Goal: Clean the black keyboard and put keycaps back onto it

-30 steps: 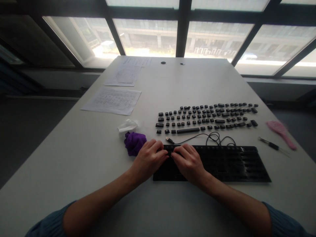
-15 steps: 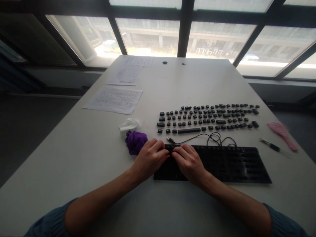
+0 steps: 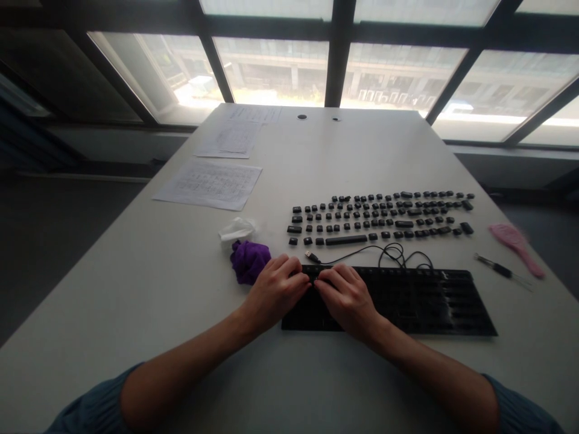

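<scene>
Touching kb (image 3: 434, 304), L hand (image 3: 278, 286) & R hand (image 3: 347, 295) bunched, grip unclear; cable (image 3: 400, 258) btwn kb & keycaps (image 3: 404, 224).

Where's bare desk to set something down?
Far side: beyond the keycaps, right of the papers. Left: between papers and left forearm, left of the purple cloth. Near: below the keyboard, between both forearms.
Crowded: the strip between keycaps and keyboard, where the USB cable loops, and the right edge, with the pink handled item and pronged tool.

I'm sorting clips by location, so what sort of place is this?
Probably an office or study room: a white table stands by large windows, with papers and a black keyboard on it.
</scene>
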`<state>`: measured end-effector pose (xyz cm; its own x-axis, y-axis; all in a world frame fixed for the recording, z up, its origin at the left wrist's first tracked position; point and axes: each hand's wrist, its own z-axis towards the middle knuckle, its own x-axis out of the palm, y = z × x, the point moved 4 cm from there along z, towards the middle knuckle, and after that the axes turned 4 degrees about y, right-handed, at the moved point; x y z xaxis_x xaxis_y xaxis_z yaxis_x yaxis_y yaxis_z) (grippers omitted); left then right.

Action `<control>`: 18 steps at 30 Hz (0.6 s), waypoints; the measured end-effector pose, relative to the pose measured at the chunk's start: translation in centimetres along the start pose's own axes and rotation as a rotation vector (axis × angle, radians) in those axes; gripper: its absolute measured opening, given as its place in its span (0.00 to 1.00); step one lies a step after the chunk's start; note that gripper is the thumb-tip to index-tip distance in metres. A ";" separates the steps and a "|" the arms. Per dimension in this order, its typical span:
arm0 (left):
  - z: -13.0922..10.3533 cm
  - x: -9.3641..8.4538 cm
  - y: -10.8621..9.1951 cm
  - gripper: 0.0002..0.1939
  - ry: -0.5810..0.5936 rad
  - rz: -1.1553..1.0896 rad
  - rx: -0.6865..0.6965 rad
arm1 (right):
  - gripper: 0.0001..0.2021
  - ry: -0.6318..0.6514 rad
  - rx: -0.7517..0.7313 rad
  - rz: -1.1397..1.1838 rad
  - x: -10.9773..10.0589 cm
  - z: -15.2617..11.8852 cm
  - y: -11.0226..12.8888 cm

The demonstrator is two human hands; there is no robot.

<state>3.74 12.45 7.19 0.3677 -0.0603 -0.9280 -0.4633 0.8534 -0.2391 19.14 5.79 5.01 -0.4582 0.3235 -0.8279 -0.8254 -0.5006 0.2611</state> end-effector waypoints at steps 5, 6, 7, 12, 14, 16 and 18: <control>-0.1 -0.8 0.1 0.07 -0.110 -0.117 -0.023 | 0.06 -0.100 0.051 0.071 -1.4 0.2 -0.4; -0.1 -1.2 0.2 0.09 -0.147 -0.139 -0.037 | 0.06 -0.129 0.069 0.081 -1.9 0.3 -0.6; 0.0 -1.5 0.4 0.10 -0.184 -0.159 -0.056 | 0.06 -0.154 0.089 0.089 -2.5 0.5 -0.8; 0.5 -2.7 2.1 0.13 -0.270 -0.227 -0.186 | 0.05 -0.195 0.204 0.091 -5.9 1.4 -3.0; 0.9 -3.2 2.8 0.13 -0.278 -0.215 -0.218 | 0.05 -0.176 0.229 0.051 -7.3 1.9 -4.4; 1.5 -4.0 3.4 0.11 -0.285 -0.184 -0.239 | 0.04 -0.139 0.248 0.003 -8.4 2.7 -6.0; 2.4 -5.0 3.8 0.10 -0.288 -0.151 -0.257 | 0.04 -0.094 0.263 -0.034 -9.3 3.6 -7.8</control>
<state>2.08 17.19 11.64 0.6403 0.0033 -0.7681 -0.5596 0.6870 -0.4635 28.63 9.54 12.45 -0.4473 0.4161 -0.7917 -0.8924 -0.2662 0.3643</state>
